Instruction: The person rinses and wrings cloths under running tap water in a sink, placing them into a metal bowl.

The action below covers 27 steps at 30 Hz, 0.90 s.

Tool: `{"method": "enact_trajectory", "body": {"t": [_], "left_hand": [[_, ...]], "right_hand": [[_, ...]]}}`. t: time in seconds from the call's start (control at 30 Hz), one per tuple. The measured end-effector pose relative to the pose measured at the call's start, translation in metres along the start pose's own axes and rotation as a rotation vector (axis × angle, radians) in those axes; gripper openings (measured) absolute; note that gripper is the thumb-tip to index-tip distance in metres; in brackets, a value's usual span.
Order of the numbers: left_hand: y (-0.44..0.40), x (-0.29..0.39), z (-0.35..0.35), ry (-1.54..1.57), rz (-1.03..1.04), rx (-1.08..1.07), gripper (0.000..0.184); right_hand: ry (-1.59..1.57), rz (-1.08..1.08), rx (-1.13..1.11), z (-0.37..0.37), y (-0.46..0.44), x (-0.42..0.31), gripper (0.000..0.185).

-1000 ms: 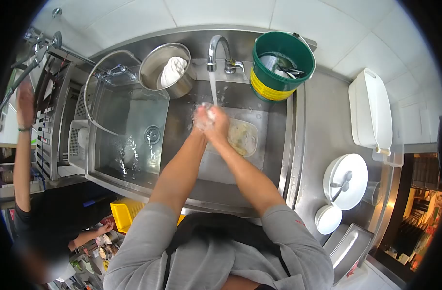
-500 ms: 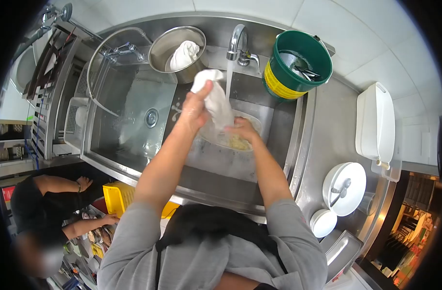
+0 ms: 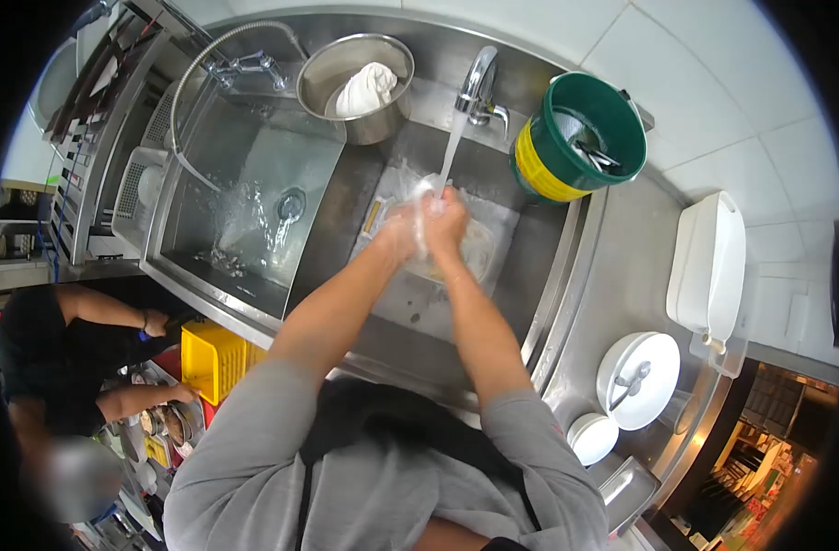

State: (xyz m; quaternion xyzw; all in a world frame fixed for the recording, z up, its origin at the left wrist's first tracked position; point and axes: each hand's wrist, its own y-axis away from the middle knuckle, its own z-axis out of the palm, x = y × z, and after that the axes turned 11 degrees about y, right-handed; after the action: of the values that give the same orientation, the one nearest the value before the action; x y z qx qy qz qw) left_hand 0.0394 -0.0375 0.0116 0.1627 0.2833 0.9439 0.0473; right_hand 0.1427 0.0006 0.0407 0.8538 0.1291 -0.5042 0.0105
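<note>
Water runs from the curved faucet (image 3: 475, 87) onto a white cloth (image 3: 427, 195) between my two hands in the right sink basin (image 3: 346, 331). My left hand (image 3: 397, 231) is closed on the cloth from the left, blurred by motion. Pressed against it from the right is my right hand (image 3: 447, 220), fingers wrapped round the cloth. Below my hands, a clear shallow container (image 3: 479, 253) with pale contents lies on the basin floor, partly hidden by them.
A steel pot (image 3: 380, 126) with another white cloth (image 3: 365, 90) stands behind. To the right are a green bucket (image 3: 626, 138), white bowls (image 3: 658, 381) and a white bin (image 3: 699, 266). At lower left, a co-worker's arm (image 3: 144, 401) reaches a yellow basket (image 3: 204, 363).
The cloth, stretched out between my hands half a second ago, is now bunched under the water. My hands have come together. The co-worker's arms have shifted, and the view has turned.
</note>
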Motion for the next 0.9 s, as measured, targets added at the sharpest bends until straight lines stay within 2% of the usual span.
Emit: {"method": "enact_trajectory", "body": {"t": [0.03, 0.1, 0.13, 0.2, 0.23, 0.27, 0.33, 0.37, 0.4, 0.43, 0.53, 0.63, 0.73, 0.83, 0.87, 0.9], "left_hand": [[0.009, 0.010, 0.017, -0.238, 0.021, 0.039, 0.032], [0.031, 0.016, 0.020, -0.712, 0.030, 0.146, 0.034], [0.028, 0.031, 0.013, -1.009, 0.001, 0.114, 0.043], [0.030, 0.035, 0.018, -1.363, 0.447, 0.067, 0.051], [0.039, 0.039, 0.034, -1.287, 0.519, -0.048, 0.051], [0.047, 0.044, 0.048, -1.208, 0.580, -0.169, 0.050], [0.043, 0.063, 0.058, -1.441, 0.400, -0.172, 0.041], [0.048, 0.073, 0.072, -1.555, 0.313, -0.177, 0.037], [0.061, 0.077, 0.082, -1.516, 0.493, -0.189, 0.022], [0.069, 0.082, 0.087, -1.416, 0.472, -0.150, 0.020], [0.081, 0.091, 0.083, -1.169, 0.432, -0.068, 0.021], [0.071, 0.079, 0.067, -0.883, 0.381, -0.036, 0.020], [0.071, 0.069, 0.066, -0.953, 0.422, -0.016, 0.018], [0.073, 0.072, 0.071, -1.067, 0.419, -0.109, 0.019], [0.076, 0.072, 0.080, -1.041, 0.437, -0.213, 0.019], [0.078, 0.068, 0.090, -1.012, 0.447, -0.318, 0.020]], "right_hand": [[0.034, 0.001, 0.017, 0.003, -0.024, 0.021, 0.029], [0.110, 0.018, -0.221, -0.015, -0.039, 0.012, 0.030], [0.161, 0.006, -0.339, -0.027, -0.050, -0.002, 0.030], [0.133, -0.123, -0.484, -0.051, -0.051, -0.037, 0.031], [0.114, -0.190, -0.556, -0.056, -0.052, -0.049, 0.032], [0.016, -0.159, -0.596, -0.058, -0.054, -0.053, 0.033], [-0.178, -0.094, -0.670, -0.070, -0.063, -0.054, 0.036], [-0.022, -0.203, -0.668, -0.081, -0.069, -0.052, 0.037], [0.133, -0.312, -0.665, -0.096, -0.075, -0.049, 0.039], [0.286, -0.422, -0.658, -0.110, -0.081, -0.045, 0.040], [0.381, -0.056, -0.807, -0.136, -0.094, -0.018, 0.038], [0.109, 0.170, -0.768, -0.134, -0.083, -0.005, 0.039], [-0.334, 0.482, -0.578, -0.121, -0.075, -0.014, 0.039], [0.062, -0.117, -0.498, -0.106, -0.084, -0.001, 0.042], [0.198, -0.217, -0.475, -0.107, -0.075, -0.023, 0.044], [0.248, -0.191, -0.576, -0.102, -0.066, -0.041, 0.043]]}}
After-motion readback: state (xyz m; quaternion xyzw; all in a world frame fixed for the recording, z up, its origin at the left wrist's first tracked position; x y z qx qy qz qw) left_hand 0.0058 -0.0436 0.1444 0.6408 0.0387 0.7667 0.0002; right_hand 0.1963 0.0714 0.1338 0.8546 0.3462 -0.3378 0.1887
